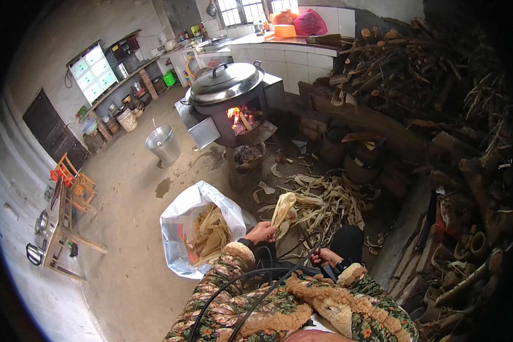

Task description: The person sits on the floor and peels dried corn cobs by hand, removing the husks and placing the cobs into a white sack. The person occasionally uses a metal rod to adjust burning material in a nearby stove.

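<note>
My left hand [261,233] grips a dry corn husk [284,207], which points up and away from me. My right hand [325,257] is low by my right knee with its fingers curled, and a black cable [315,244] passes at its fingertips; whether the fingers hold anything is unclear. Left of my left hand stands an open white plastic sack [175,239] with dry husks [211,233] inside. A loose heap of corn husks [325,199] lies on the floor beyond my hands.
Ahead, a metal wood stove [231,124] with burning wood [241,119] carries a lidded wok [226,85]. A basin of ash [248,156] sits beneath it. A metal bucket [162,145] stands to its left. Stacked firewood [410,72] fills the right side. A wooden table [60,231] is far left.
</note>
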Available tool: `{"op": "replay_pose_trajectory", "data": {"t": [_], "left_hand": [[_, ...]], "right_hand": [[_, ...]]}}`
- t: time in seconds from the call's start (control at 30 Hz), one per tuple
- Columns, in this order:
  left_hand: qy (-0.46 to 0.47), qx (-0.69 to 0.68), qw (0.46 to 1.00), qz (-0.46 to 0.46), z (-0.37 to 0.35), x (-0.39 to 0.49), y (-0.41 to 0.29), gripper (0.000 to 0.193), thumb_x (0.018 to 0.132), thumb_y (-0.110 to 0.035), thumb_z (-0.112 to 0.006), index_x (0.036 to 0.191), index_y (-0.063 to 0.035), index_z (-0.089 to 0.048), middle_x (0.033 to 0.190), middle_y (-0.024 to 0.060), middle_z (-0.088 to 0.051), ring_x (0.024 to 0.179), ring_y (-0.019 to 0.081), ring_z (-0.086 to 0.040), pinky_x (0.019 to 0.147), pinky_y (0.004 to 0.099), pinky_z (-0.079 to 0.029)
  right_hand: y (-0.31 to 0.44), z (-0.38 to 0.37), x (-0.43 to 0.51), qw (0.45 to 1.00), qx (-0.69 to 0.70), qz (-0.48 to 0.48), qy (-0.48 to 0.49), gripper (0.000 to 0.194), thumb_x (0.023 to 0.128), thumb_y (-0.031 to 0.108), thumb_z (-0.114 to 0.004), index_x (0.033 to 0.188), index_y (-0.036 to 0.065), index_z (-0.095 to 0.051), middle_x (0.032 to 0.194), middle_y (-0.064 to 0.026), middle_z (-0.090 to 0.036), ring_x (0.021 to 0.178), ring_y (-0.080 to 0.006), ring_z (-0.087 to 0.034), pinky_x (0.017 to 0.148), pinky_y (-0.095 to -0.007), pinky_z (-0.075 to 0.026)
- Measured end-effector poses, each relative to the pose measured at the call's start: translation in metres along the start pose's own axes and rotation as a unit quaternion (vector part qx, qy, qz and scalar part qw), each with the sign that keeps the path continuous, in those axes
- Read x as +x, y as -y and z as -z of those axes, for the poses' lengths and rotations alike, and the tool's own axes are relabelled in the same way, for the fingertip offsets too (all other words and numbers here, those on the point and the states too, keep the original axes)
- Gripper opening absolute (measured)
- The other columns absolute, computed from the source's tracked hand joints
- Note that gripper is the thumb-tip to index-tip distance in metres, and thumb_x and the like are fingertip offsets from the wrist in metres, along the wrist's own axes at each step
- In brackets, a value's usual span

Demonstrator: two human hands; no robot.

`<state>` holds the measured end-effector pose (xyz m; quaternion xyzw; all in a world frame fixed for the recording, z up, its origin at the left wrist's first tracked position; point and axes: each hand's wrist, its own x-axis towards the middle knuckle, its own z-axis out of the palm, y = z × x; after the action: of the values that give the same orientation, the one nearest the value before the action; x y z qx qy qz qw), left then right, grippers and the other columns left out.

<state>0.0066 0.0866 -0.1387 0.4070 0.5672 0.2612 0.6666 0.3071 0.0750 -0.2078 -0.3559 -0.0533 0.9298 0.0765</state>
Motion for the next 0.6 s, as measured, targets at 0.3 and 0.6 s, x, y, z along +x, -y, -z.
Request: {"op": "replay_pose_trajectory", "data": {"t": [0.3, 0.6], "left_hand": [[-0.017, -0.164, 0.986, -0.019, 0.014, 0.013, 0.012, 0.017, 0.089, -0.021, -0.047, 0.091, -0.0039, -0.051, 0.064, 0.0031, -0.053, 0.053, 0.0149, -0.056, 0.049, 0.0234, -0.047], [-0.112, -0.189, 0.972, -0.079, 0.045, 0.026, -0.013, 0.017, 0.086, -0.019, -0.045, 0.084, -0.0035, -0.050, 0.062, 0.0028, -0.052, 0.051, 0.0143, -0.054, 0.047, 0.0227, -0.046]], "right_hand": [[0.009, -0.018, -0.034, 0.989, 0.126, 0.054, 0.046, 0.032, 0.084, 0.029, -0.052, 0.082, -0.002, -0.047, 0.057, 0.0013, -0.038, 0.043, -0.0058, -0.033, 0.034, -0.0193, -0.026], [0.007, -0.053, -0.138, 0.981, -0.005, 0.135, 0.140, 0.052, 0.084, 0.046, -0.046, 0.098, -0.004, -0.048, 0.063, -0.0018, -0.045, 0.044, -0.0062, -0.035, 0.035, -0.0173, -0.028]]}}
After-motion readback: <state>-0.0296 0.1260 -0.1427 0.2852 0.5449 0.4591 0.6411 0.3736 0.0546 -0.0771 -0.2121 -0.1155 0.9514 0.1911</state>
